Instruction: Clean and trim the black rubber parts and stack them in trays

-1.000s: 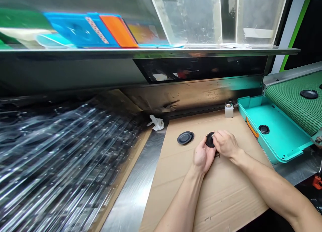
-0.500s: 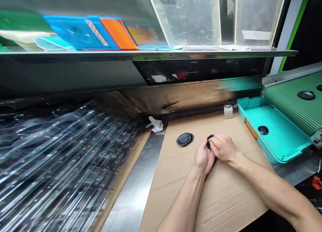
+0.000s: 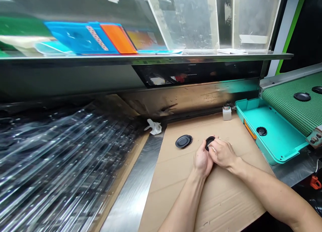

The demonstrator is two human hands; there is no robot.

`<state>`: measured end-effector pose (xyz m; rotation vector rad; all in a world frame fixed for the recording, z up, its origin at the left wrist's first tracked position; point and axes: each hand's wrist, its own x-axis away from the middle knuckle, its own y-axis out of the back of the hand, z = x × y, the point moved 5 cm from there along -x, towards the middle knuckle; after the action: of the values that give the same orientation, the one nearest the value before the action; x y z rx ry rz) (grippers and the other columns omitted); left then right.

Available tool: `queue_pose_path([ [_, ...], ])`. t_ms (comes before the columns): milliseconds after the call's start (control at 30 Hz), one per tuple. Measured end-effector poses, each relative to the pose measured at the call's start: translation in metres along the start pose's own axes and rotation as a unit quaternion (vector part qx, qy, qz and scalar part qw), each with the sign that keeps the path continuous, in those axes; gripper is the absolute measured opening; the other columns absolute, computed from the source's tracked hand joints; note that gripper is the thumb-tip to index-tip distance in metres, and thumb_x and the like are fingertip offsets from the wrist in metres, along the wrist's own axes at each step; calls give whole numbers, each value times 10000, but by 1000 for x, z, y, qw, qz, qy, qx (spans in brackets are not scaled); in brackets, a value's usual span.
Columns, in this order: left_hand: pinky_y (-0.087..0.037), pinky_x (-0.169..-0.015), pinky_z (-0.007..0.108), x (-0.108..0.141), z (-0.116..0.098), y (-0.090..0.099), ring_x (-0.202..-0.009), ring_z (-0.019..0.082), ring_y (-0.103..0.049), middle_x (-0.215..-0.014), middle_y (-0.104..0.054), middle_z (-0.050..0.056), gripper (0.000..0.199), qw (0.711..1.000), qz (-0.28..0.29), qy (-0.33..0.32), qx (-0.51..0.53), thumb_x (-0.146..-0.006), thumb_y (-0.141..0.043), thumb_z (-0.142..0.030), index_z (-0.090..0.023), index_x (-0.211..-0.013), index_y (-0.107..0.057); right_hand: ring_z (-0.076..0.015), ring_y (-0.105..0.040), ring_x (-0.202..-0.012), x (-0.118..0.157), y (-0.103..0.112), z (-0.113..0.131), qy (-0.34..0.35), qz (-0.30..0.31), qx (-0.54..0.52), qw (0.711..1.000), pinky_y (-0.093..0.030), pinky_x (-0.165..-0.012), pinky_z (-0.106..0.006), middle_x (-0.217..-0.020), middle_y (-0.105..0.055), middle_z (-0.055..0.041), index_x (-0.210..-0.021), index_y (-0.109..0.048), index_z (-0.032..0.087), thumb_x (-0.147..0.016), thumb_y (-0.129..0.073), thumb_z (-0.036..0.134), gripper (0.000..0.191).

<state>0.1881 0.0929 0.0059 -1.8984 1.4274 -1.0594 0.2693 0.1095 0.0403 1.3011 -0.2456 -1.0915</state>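
While cupped close together over a flat brown cardboard sheet [image 3: 226,198], bare left hand [image 3: 203,160] and bare right hand [image 3: 222,154], fingers curled narrow, holding a round black rubber disc [image 3: 209,141] between them, only its upper edge showing; just left of them, a second round black disc [image 3: 183,141] lying flat on the cardboard; farther right, a shallow teal plastic tray [image 3: 273,148] bearing a small black disc [image 3: 261,131].

a black disc [image 3: 209,140], a teal tray [image 3: 276,141], a green ribbed conveyor belt [image 3: 284,108]

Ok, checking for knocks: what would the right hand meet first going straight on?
The black disc in the left hand, which the right hand seems to touch, though depth is unclear.
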Motion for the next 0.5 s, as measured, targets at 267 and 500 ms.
queue_pose_path([
  [267, -495, -1088, 405, 0, -3, 0, -1192, 242, -643, -1089, -741, 136, 389, 1000, -5, -6, 8, -1028, -372, -284, -116, -1018, -723, -177, -606, -935, -2, -4, 1, 17, -22, -6, 1000, -444, -810, -254, -1012, -668, -57, -987, -625, 209, -988, -483, 219, 142],
  [500, -529, -1031, 397, -2, -7, 0, -1152, 239, -660, -1123, -726, 153, 383, 1000, 4, -12, 20, -1030, -356, -276, -109, -1080, -698, -188, -577, -929, -5, 12, -21, -37, -70, 31, 996, -408, -826, -276, -974, -663, -66, -966, -642, 206, -1040, -402, 281, 262],
])
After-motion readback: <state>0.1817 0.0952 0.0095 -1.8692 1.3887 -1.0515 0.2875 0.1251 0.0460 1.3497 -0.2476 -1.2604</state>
